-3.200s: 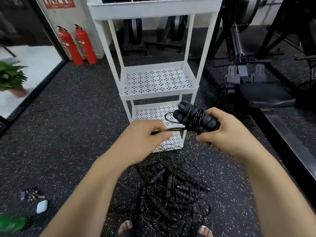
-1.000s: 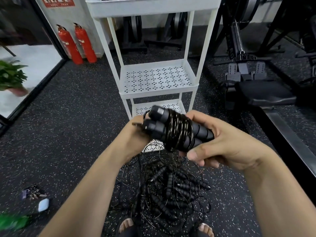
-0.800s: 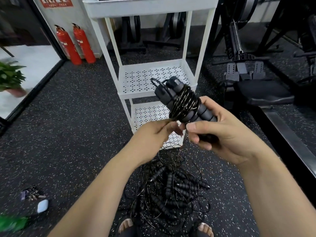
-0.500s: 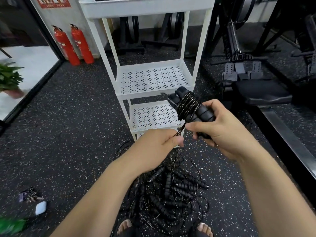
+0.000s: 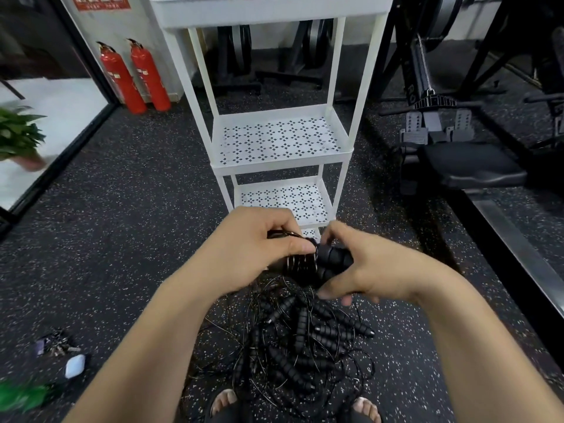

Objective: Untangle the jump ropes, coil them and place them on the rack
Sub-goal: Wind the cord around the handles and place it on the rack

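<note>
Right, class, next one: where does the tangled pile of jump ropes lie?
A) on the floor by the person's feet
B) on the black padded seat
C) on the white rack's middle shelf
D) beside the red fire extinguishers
A: the tangled pile lies on the speckled floor, just ahead of the person's feet and in front of the white rack, below the coiled rope held in the left hand and right hand.

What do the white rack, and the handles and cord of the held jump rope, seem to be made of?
The rack: probably painted metal, matte white, thin punched shelves. The jump rope handles: likely black foam or rubber, matte, ribbed. The cord: perhaps plastic-coated wire, thin, glinting.
</note>
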The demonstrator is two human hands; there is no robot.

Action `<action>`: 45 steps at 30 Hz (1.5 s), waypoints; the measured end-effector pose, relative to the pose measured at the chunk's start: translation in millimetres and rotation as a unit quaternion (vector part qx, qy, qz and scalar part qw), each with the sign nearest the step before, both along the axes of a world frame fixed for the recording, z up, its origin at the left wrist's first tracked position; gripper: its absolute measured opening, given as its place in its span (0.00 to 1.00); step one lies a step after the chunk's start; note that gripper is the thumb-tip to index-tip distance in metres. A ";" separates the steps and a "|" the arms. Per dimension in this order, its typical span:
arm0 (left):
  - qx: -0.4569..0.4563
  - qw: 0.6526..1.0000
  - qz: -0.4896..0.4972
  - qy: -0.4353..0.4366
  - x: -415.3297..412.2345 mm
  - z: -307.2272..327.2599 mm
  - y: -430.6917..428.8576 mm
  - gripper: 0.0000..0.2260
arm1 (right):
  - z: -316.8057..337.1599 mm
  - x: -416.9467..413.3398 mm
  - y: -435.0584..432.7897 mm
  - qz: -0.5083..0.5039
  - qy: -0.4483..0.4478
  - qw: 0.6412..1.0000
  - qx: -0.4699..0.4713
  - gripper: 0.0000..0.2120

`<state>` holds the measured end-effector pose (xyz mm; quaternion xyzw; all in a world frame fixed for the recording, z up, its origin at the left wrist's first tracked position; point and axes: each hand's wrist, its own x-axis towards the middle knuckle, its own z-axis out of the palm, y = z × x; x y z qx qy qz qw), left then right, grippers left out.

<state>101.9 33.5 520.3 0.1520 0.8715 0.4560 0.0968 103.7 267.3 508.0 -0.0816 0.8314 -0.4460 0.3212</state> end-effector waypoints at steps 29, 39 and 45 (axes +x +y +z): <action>0.197 0.970 0.144 0.009 3.6 -38.8 57.7 0.10 | 7.4 0.3 -12.2 -0.221 0.057 0.867 -0.444 0.18; 0.188 0.962 0.194 -0.036 10.7 -27.3 53.5 0.05 | -8.5 -4.2 -24.1 -0.300 0.058 0.850 -0.429 0.23; 0.200 0.954 0.221 -0.023 16.4 -31.2 55.6 0.04 | -11.4 -6.9 -35.9 -0.388 0.097 0.808 -0.433 0.22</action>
